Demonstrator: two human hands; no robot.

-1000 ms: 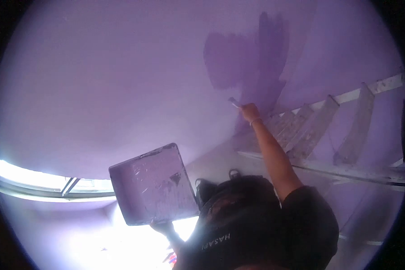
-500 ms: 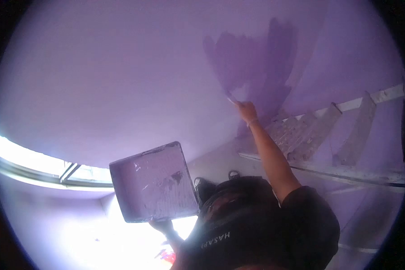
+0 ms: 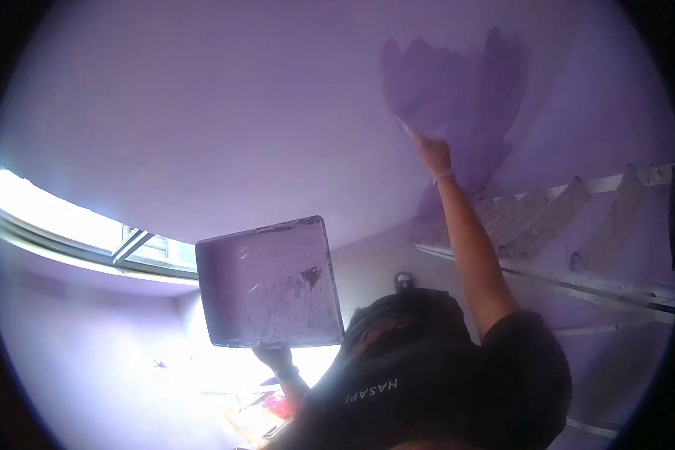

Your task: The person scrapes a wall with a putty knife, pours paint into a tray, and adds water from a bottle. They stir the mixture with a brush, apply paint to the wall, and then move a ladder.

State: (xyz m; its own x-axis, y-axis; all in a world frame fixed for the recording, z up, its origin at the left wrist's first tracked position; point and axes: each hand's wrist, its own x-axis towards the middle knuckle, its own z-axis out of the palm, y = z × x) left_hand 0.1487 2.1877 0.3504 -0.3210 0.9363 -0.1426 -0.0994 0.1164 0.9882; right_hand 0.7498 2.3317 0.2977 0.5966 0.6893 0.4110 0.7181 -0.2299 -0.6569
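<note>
My right hand (image 3: 433,154) is stretched up on a straight arm against the purple wall (image 3: 202,97). It is closed on a small paint tool (image 3: 409,129), which is blurred; its tip touches the lower edge of a darker wet patch of paint (image 3: 457,79). My left hand (image 3: 274,358) grips a square, paint-smeared tray (image 3: 270,281) from below and holds it tilted at head height. A dark cap (image 3: 397,360) with white lettering fills the bottom centre between the two arms.
A paint-spattered wooden ladder (image 3: 577,217) leans across the wall, right of the raised arm. A bright window (image 3: 67,225) runs along the left. Small coloured objects (image 3: 274,409) lie in the glare below the tray.
The right hand has moved up and to the right along the wall, and the dark patch has widened on its left. The tray has shifted slightly up and right.
</note>
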